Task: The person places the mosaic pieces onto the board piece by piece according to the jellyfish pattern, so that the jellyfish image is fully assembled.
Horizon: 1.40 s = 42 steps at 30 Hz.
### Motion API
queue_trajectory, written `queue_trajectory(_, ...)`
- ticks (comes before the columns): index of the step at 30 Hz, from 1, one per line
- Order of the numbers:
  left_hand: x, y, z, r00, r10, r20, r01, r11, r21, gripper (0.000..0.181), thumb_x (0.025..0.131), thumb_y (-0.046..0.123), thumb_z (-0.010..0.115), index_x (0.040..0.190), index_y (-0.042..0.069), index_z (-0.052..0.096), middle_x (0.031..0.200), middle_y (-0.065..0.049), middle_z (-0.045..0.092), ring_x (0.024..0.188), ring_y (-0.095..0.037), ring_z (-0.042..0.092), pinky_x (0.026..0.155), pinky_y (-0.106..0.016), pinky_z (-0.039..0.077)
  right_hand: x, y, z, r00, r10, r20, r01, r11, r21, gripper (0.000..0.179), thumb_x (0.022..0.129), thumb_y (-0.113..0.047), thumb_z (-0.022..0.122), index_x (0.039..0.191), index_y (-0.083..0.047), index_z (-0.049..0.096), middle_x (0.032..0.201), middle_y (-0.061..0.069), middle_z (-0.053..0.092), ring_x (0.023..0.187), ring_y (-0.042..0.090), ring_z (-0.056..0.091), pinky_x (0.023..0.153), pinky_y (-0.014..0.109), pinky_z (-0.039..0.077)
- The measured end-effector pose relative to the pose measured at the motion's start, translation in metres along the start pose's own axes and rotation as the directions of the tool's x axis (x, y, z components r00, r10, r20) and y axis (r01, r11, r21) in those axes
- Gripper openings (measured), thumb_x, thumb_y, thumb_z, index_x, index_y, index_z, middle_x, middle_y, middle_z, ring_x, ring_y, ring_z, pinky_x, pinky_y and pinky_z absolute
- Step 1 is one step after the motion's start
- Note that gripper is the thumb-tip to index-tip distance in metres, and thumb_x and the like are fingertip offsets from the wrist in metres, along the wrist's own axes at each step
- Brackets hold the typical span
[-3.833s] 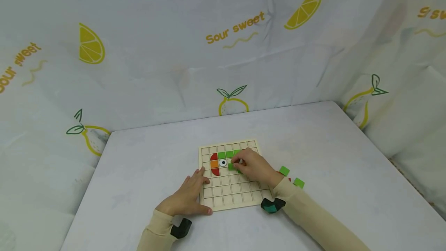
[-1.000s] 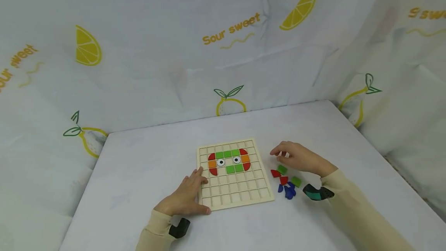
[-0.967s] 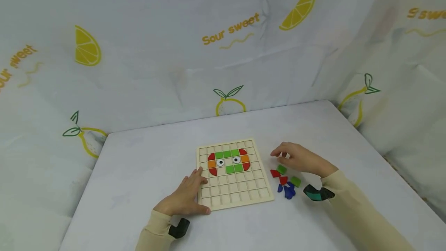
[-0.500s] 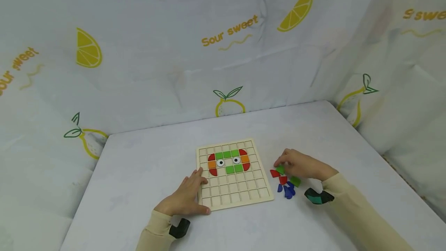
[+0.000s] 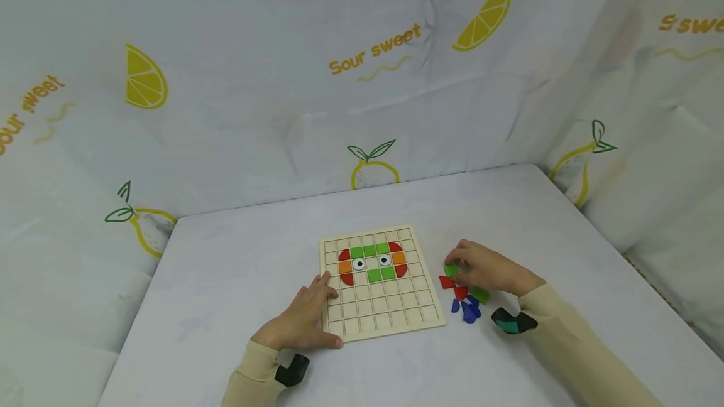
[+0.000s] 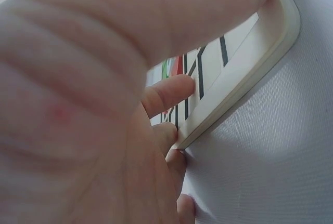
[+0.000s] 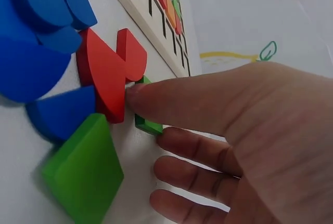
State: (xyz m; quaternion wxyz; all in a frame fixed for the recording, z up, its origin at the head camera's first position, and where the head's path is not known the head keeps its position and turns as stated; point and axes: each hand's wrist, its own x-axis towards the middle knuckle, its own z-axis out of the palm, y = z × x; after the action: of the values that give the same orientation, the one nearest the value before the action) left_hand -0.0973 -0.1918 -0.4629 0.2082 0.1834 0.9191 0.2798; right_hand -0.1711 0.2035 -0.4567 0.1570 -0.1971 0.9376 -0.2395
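My left hand (image 5: 302,319) rests at the near left corner of a wooden grid board (image 5: 390,325), fingers spread along its left edge and thumb by the near edge. In the left wrist view, fingertips (image 6: 182,86) lie over the board's border. My right hand (image 5: 489,269) is beside the board, thumb and forefinger pinching a green square block (image 5: 450,270). The right wrist view shows the thumb covering part of this green block (image 7: 149,125). On the board, red, orange and green pieces (image 5: 376,274) lie with two round eye pieces (image 5: 359,264) in the grid's upper part.
Close under the right hand lie two red pieces (image 5: 446,282), several blue curved pieces (image 5: 469,313) and another green square block (image 5: 480,295). A white cloth wall with lemon prints (image 5: 376,174) stands behind the white table (image 5: 249,237).
My right hand has left the board, where more pieces now lie, moved right to the loose pieces, then lowered onto a green block, which has shifted slightly left. My left hand stays put.
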Motion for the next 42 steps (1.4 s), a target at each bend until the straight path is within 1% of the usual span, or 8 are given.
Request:
queue_trajectory(6, 0.002, -0.004, 0.002, 1.000, 0.007, 0.005, -0.007, 1.000, 0.014, 0.078, 0.074, 0.041, 0.089, 0.132, 0.008, 0.048, 0.170, -0.022, 0.009, 0.159, -0.039, 0.009, 0.128, -0.062, 0.009, 0.002, -0.005, -0.002, 0.999, -0.017, -0.045, 0.018, 1.000, 0.023, 0.031, 0.088, -0.016, 0.074, 0.117, -0.006, 0.071, 0.104, 0.001, 0.063, 0.089, 0.016, 0.054, 0.073, 0.025, 0.053)
queue_trajectory(11, 0.003, -0.007, 0.004, 1.000, 0.018, -0.002, -0.018, 0.999, 0.028, 0.080, 0.073, 0.041, 0.089, 0.133, 0.009, 0.047, 0.170, -0.022, 0.008, 0.159, -0.040, 0.008, 0.128, -0.063, 0.008, 0.007, -0.018, -0.006, 0.990, -0.073, -0.122, 0.075, 0.997, 0.016, 0.030, 0.091, -0.018, 0.072, 0.118, -0.008, 0.071, 0.106, 0.000, 0.066, 0.094, 0.017, 0.055, 0.076, 0.026, 0.054)
queue_trajectory(14, 0.002, -0.007, 0.004, 1.000, 0.012, -0.001, -0.012, 1.000, 0.021, 0.079, 0.073, 0.040, 0.089, 0.133, 0.009, 0.047, 0.170, -0.021, 0.009, 0.159, -0.039, 0.008, 0.128, -0.062, 0.008, 0.014, -0.029, -0.007, 0.984, -0.109, -0.142, 0.111, 0.994, 0.006, 0.028, 0.092, -0.017, 0.071, 0.118, -0.009, 0.071, 0.107, 0.000, 0.067, 0.095, 0.018, 0.056, 0.077, 0.027, 0.055)
queue_trajectory(21, 0.001, -0.004, 0.002, 1.000, -0.001, 0.008, 0.001, 1.000, -0.004, 0.077, 0.075, 0.038, 0.088, 0.133, 0.008, 0.048, 0.170, -0.022, 0.009, 0.159, -0.039, 0.008, 0.128, -0.062, 0.009, 0.031, -0.060, -0.004, 0.978, -0.158, -0.135, 0.160, 0.987, 0.009, 0.029, 0.093, -0.023, 0.072, 0.121, -0.013, 0.070, 0.111, 0.000, 0.066, 0.099, 0.018, 0.056, 0.082, 0.031, 0.055)
queue_trajectory(26, 0.003, -0.004, 0.003, 1.000, -0.002, 0.007, 0.002, 1.000, 0.018, 0.078, 0.075, 0.038, 0.088, 0.134, 0.008, 0.046, 0.171, -0.020, 0.008, 0.159, -0.038, 0.008, 0.128, -0.061, 0.008, 0.043, -0.078, -0.003, 0.970, -0.202, -0.136, 0.208, 0.978, 0.033, 0.031, 0.093, -0.026, 0.073, 0.121, -0.013, 0.071, 0.109, -0.001, 0.064, 0.101, 0.021, 0.058, 0.085, 0.033, 0.056)
queue_trajectory(29, 0.003, -0.005, 0.002, 1.000, -0.005, 0.010, 0.005, 1.000, 0.026, 0.078, 0.075, 0.039, 0.087, 0.134, 0.009, 0.046, 0.171, -0.020, 0.008, 0.159, -0.038, 0.008, 0.128, -0.061, 0.009, 0.050, -0.086, 0.000, 0.964, -0.229, -0.134, 0.235, 0.971, 0.033, 0.031, 0.092, -0.025, 0.075, 0.120, -0.012, 0.071, 0.107, -0.002, 0.064, 0.102, 0.023, 0.060, 0.085, 0.034, 0.056)
queue_trajectory(36, 0.003, -0.002, 0.000, 1.000, -0.015, 0.013, 0.015, 1.000, 0.017, 0.078, 0.075, 0.041, 0.088, 0.135, 0.010, 0.048, 0.171, -0.020, 0.009, 0.159, -0.038, 0.008, 0.129, -0.060, 0.009, 0.064, -0.102, 0.010, 0.963, -0.248, -0.101, 0.253, 0.967, 0.039, 0.033, 0.094, -0.025, 0.072, 0.123, -0.010, 0.070, 0.113, 0.002, 0.065, 0.102, 0.024, 0.059, 0.090, 0.036, 0.055)
queue_trajectory(42, 0.003, -0.002, 0.000, 1.000, -0.009, 0.010, 0.009, 1.000, 0.015, 0.077, 0.075, 0.042, 0.088, 0.133, 0.010, 0.048, 0.170, -0.021, 0.009, 0.159, -0.038, 0.009, 0.128, -0.062, 0.011, 0.073, -0.113, 0.022, 0.954, -0.286, -0.087, 0.288, 0.958, 0.009, 0.030, 0.094, -0.027, 0.071, 0.121, -0.013, 0.071, 0.113, -0.002, 0.066, 0.103, 0.019, 0.060, 0.088, 0.034, 0.055)
